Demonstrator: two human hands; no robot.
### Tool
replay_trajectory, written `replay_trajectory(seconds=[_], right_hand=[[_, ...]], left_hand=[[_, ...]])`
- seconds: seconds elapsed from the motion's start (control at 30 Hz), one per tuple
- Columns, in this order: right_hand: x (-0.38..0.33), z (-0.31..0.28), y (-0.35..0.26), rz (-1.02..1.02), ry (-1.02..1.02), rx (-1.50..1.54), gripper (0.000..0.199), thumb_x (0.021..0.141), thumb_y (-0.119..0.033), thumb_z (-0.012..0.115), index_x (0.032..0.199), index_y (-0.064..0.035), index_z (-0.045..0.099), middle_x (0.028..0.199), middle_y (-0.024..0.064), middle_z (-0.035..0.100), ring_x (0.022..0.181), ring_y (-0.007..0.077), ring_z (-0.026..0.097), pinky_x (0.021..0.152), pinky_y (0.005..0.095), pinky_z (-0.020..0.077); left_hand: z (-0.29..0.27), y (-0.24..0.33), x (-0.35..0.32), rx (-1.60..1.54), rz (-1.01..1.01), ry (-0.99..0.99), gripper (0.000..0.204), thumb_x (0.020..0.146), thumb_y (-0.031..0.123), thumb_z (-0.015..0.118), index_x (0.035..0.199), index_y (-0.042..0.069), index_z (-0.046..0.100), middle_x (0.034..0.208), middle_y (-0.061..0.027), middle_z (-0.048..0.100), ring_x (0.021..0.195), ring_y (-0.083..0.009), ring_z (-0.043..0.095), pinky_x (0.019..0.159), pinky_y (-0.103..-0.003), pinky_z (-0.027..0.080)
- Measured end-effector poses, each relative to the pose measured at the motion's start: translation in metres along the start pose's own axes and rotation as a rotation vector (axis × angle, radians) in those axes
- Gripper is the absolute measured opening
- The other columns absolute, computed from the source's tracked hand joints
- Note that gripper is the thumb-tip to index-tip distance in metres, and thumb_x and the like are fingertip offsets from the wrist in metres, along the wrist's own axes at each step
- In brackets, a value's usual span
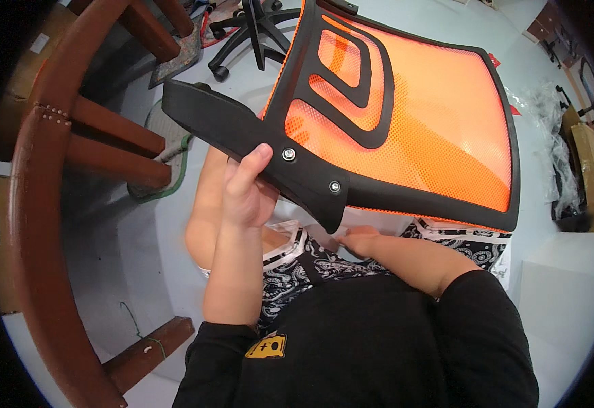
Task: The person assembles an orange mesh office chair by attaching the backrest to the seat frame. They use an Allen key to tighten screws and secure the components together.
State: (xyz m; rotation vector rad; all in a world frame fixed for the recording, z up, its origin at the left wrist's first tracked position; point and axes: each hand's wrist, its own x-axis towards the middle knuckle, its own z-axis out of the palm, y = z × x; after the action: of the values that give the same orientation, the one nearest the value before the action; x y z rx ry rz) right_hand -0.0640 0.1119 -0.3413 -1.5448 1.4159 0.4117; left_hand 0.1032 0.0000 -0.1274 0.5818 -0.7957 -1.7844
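An office chair backrest [446, 115] with orange mesh and a black plastic frame lies tilted over my lap. Along its near left corner runs a black armrest piece [208, 115], flat against the frame there. Two silvery bolts show on that piece, an upper bolt [288, 154] and a lower bolt [335, 186]. My left hand [249, 194] is closed round the armrest piece, its thumb on top beside the upper bolt. Below the lower tip of the same piece is my right hand [359, 239], near the backrest's lower edge. Its fingers are mostly hidden.
A black five-star chair base with casters [256, 37] stands on the floor ahead. Close on my left rises a brown wooden frame [39, 204] with crossbars. Clear plastic wrap [563, 156] and cardboard [588, 166] lie to the right.
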Motion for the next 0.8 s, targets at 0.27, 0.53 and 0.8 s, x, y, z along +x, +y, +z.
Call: replay_trajectory(seconds=[0.27,0.53,0.8], right_hand=[[-0.024,-0.035,-0.02,-0.133,0.177,0.149,0.049,0.074,-0.002,0.045,0.122,-0.0076,0.042,0.104,0.0188,0.057,0.104,0.0349,0.053,0.085,0.0444,0.0401],[-0.027,-0.05,-0.011,-0.237,0.012,0.098,0.032,0.072,-0.011,0.046,0.102,-0.0104,0.057,0.099,0.0157,0.059,0.096,0.0292,0.055,0.078,0.0391,0.0421],[-0.07,-0.056,0.005,-0.363,0.072,0.339,0.023,0.073,-0.008,0.049,0.09,-0.0086,0.065,0.084,0.0116,0.059,0.082,0.0236,0.057,0.072,0.032,0.045]], left_hand=[[-0.007,-0.009,0.007,0.057,0.007,-0.024,0.053,0.08,0.018,0.051,0.127,-0.003,0.036,0.121,-0.0156,0.048,0.109,-0.0249,0.05,0.091,-0.038,0.042],[-0.002,-0.012,0.006,-0.005,0.141,0.006,0.061,0.081,0.017,0.048,0.133,-0.004,0.025,0.125,-0.0174,0.043,0.113,-0.0248,0.047,0.095,-0.038,0.039],[-0.007,-0.021,-0.002,-0.065,0.185,0.147,0.054,0.085,0.026,0.042,0.132,0.001,0.031,0.126,-0.0149,0.044,0.114,-0.0269,0.045,0.097,-0.042,0.036]])
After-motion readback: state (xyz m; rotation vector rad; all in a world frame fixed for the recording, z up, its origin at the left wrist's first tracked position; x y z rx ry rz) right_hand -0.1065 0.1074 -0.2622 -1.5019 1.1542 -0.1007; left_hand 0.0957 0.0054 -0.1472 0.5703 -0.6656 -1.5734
